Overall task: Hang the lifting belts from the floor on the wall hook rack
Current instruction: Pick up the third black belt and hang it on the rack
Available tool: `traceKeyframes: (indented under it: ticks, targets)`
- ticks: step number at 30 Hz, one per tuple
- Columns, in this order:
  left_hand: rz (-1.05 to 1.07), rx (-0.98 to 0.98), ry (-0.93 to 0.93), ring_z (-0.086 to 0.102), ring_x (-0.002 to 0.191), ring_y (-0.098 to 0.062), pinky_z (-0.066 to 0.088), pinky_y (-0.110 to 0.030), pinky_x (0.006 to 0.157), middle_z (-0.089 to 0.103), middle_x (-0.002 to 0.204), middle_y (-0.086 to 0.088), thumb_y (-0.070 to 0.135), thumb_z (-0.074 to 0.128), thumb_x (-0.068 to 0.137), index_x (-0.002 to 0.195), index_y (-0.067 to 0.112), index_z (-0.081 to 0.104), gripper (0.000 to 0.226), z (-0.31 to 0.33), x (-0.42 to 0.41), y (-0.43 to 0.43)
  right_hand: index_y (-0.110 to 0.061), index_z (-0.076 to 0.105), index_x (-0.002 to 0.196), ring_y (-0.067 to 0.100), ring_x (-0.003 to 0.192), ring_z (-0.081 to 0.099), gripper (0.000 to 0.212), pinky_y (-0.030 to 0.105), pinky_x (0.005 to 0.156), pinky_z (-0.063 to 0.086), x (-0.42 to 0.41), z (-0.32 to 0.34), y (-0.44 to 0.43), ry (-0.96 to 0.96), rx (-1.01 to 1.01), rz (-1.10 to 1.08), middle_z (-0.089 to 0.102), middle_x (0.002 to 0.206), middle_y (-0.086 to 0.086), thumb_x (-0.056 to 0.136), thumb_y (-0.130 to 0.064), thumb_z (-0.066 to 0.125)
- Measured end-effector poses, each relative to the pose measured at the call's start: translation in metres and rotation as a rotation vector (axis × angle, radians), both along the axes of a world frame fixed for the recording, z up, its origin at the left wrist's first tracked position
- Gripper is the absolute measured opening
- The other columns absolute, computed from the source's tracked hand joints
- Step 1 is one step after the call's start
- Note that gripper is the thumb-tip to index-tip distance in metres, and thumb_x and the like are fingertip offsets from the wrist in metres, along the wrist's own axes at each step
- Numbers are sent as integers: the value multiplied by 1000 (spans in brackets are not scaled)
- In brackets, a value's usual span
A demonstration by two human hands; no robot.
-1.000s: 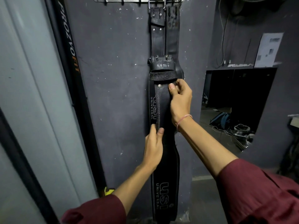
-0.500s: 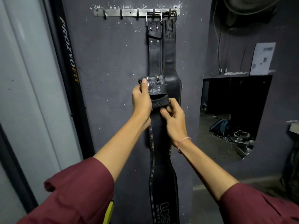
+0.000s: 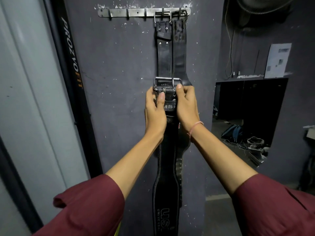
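Head view: both your arms are stretched forward and up at the dark grey wall (image 3: 119,68), maroon sleeves pushed back to the elbows. Your left hand (image 3: 155,111) is closed round the left edge of the black leather lifting belt with white stitching (image 3: 166,167), thumb laid across the front just under the silver metal buckle (image 3: 167,82). Your right hand (image 3: 185,106) clamps the right edge at the same height, index fingertip pressed on the buckle's right corner; pink thread band on that wrist. The belt hangs straight down between your forearms, flat against the wall, its lower end running out of frame at the bottom. Its buckle sits well below the silver metal hook rack (image 3: 144,12). Two worn black leather belts (image 3: 170,53) hang side by side from the rack's right-hand hooks, behind the belt you're holding.
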State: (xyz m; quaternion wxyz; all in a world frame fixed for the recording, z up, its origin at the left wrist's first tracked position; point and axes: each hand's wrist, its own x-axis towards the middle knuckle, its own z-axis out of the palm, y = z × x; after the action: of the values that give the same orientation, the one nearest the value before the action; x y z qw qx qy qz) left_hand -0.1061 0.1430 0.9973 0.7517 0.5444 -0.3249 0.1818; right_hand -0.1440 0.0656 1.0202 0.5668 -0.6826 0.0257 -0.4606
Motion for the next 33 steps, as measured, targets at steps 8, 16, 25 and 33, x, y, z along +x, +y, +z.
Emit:
traceKeyframes:
  ticks: [8,16,25,33]
  targets:
    - [67,-14,-39,62,82,11,45,-6,73,65,96,8,12,45,105,140,14,44,35,3,9,5,-17,41,112,29,78,62,20,55,85,49,12,1,11,-36,10,-49,67,87,24,103,-34,44]
    - [166,-34,20,63,93,-11,50,-27,82,67,103,2,22,43,105,117,20,53,16,3,32,25,-18,62,101,23,82,62,18,38,76,50,27,1,32,-77,-132,-57,69,90,4,101,-17,43]
    - [362,83,-8,42,54,-4,34,-25,55,47,62,7,37,33,107,76,16,47,40,22,56,43,-14,76,93,22,96,68,31,36,90,50,54,27,48,4,-73,-100,74,89,4,102,-28,49]
    - [477,-79,7,35,47,-6,29,-21,48,35,51,6,34,42,106,62,16,34,48,66,107,17,-14,66,86,25,90,63,43,37,84,50,108,45,30,-131,-124,-26,68,92,10,105,-41,38]
